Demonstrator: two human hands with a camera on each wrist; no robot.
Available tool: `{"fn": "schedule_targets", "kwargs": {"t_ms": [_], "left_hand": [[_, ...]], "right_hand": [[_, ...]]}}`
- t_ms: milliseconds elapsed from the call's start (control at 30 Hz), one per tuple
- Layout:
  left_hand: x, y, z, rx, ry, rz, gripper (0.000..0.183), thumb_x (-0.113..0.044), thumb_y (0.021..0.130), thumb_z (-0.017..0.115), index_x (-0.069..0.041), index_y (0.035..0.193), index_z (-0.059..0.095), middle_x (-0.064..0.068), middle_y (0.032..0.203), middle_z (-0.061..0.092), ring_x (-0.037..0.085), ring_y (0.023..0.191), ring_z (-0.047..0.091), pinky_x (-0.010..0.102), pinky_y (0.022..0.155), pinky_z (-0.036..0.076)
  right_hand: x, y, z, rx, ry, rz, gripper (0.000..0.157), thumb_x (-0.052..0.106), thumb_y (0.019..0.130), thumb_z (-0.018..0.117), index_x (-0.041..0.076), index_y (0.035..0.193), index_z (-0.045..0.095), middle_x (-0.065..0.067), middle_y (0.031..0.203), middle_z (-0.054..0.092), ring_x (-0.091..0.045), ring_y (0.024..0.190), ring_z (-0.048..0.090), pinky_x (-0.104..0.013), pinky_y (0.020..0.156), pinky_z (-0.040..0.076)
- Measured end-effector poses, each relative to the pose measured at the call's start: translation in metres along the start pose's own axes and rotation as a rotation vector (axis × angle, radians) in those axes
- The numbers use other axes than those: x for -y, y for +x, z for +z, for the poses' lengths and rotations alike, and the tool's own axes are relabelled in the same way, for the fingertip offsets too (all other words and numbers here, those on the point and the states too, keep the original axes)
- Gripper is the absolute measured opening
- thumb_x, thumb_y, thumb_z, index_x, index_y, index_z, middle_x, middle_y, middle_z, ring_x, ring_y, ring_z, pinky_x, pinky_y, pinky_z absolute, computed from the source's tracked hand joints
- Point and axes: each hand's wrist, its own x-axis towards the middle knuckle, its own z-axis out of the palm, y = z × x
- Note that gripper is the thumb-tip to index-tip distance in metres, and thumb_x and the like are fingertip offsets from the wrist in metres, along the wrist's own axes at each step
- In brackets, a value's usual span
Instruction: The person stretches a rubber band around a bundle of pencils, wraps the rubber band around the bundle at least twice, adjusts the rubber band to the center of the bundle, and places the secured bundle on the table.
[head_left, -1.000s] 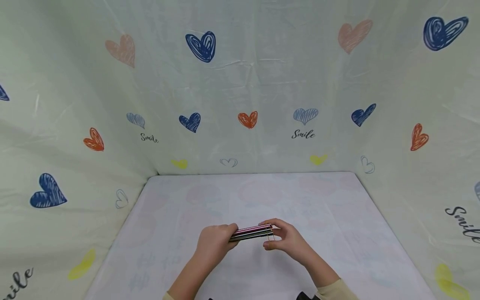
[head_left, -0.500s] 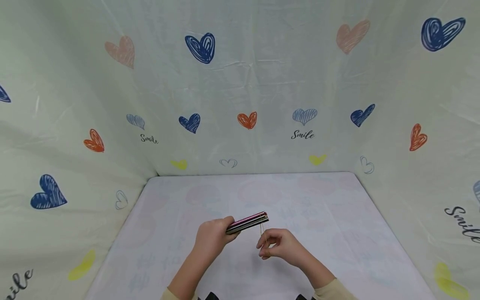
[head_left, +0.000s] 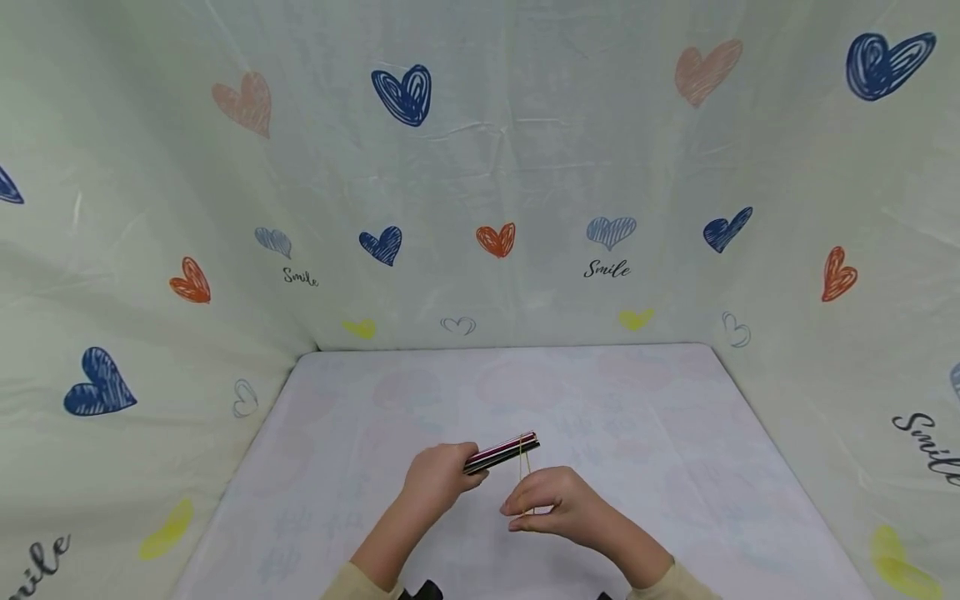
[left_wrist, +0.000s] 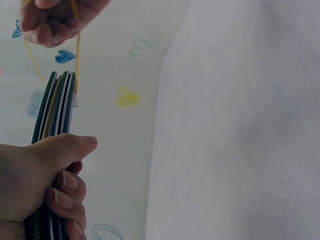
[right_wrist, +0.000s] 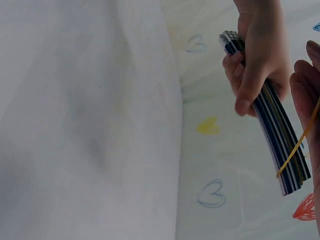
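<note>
Sticks [head_left: 495,456], left hand [head_left: 438,473] gripping, right hand [head_left: 567,502] holding band [left_wrist: 77,57], pale tips [right_wrist: 230,35], right-wrist view only

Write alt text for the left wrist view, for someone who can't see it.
A left hand grips a bundle of slim dark and pale sticks, while a yellow band runs from the bundle's far end to the right hand at the top. Heart-printed cloth and a white surface fill the background.
</note>
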Motion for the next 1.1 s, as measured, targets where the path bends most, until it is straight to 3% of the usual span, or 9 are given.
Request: {"fn": "schedule_targets", "kwargs": {"t_ms": [200, 333, 600, 733, 867, 967, 1100], "left_hand": [[-0.005, -0.002, 0.011, 0.064, 0.000, 0.012, 0.028, -0.029, 0.080, 0.079, -0.020, 0.069, 0.055, -0.013, 0.056, 0.045, 0.006, 0.050, 0.038, 0.027, 0.046, 0.034], [-0.009, -0.003, 0.017, 0.107, -0.022, 0.021, 0.029, -0.025, 0.079, 0.078, -0.021, 0.067, 0.053, -0.014, 0.054, 0.043, 0.005, 0.048, 0.036, 0.025, 0.045, 0.032], [-0.009, -0.004, 0.022, 0.096, -0.007, 0.019, 0.027, -0.026, 0.079, 0.078, -0.021, 0.068, 0.054, -0.013, 0.055, 0.044, 0.006, 0.049, 0.037, 0.026, 0.046, 0.032], [-0.007, -0.004, 0.019, 0.094, 0.009, -0.005, 0.027, -0.028, 0.080, 0.079, -0.020, 0.069, 0.055, -0.013, 0.056, 0.045, 0.007, 0.049, 0.038, 0.027, 0.047, 0.033], [-0.008, -0.004, 0.020, 0.123, -0.006, -0.011, 0.029, -0.028, 0.080, 0.078, -0.020, 0.068, 0.054, -0.013, 0.055, 0.044, 0.007, 0.048, 0.037, 0.027, 0.046, 0.032], [-0.008, -0.004, 0.021, 0.126, -0.023, -0.015, 0.027, -0.028, 0.081, 0.078, -0.020, 0.069, 0.055, -0.014, 0.056, 0.045, 0.006, 0.049, 0.038, 0.026, 0.046, 0.033], [-0.005, -0.003, 0.020, 0.086, -0.033, -0.049, 0.026, -0.027, 0.081, 0.078, -0.020, 0.070, 0.056, -0.013, 0.057, 0.045, 0.007, 0.049, 0.038, 0.027, 0.046, 0.033]], "right_hand": [[0.008, 0.015, -0.008, -0.091, -0.143, -0.257, 0.023, 0.004, 0.069, 0.086, 0.000, 0.089, 0.075, -0.009, 0.085, 0.074, -0.014, 0.080, 0.069, -0.021, 0.075, 0.052], [0.019, 0.028, -0.015, -0.176, -0.210, -0.345, 0.022, 0.009, 0.069, 0.087, 0.002, 0.086, 0.076, -0.008, 0.082, 0.074, -0.017, 0.075, 0.063, -0.024, 0.070, 0.048], [0.027, 0.030, -0.022, -0.228, -0.162, -0.353, 0.021, 0.011, 0.075, 0.085, -0.001, 0.089, 0.074, -0.011, 0.082, 0.073, -0.030, 0.085, 0.066, -0.041, 0.079, 0.053], [0.031, 0.028, -0.023, -0.236, -0.234, -0.365, 0.020, 0.018, 0.078, 0.083, 0.002, 0.086, 0.076, -0.008, 0.081, 0.074, -0.024, 0.083, 0.062, -0.034, 0.076, 0.048], [0.029, 0.027, -0.021, -0.205, -0.299, -0.432, 0.019, 0.020, 0.083, 0.079, 0.002, 0.083, 0.076, -0.008, 0.081, 0.074, -0.014, 0.074, 0.061, -0.022, 0.069, 0.046], [0.028, 0.027, -0.020, -0.166, -0.296, -0.480, 0.017, 0.016, 0.086, 0.076, -0.001, 0.084, 0.075, -0.010, 0.081, 0.073, -0.012, 0.071, 0.068, -0.019, 0.067, 0.051], [0.030, 0.025, -0.016, -0.183, -0.240, -0.426, 0.019, 0.015, 0.090, 0.071, -0.002, 0.081, 0.074, -0.008, 0.075, 0.072, -0.010, 0.068, 0.069, -0.017, 0.064, 0.052]]}}
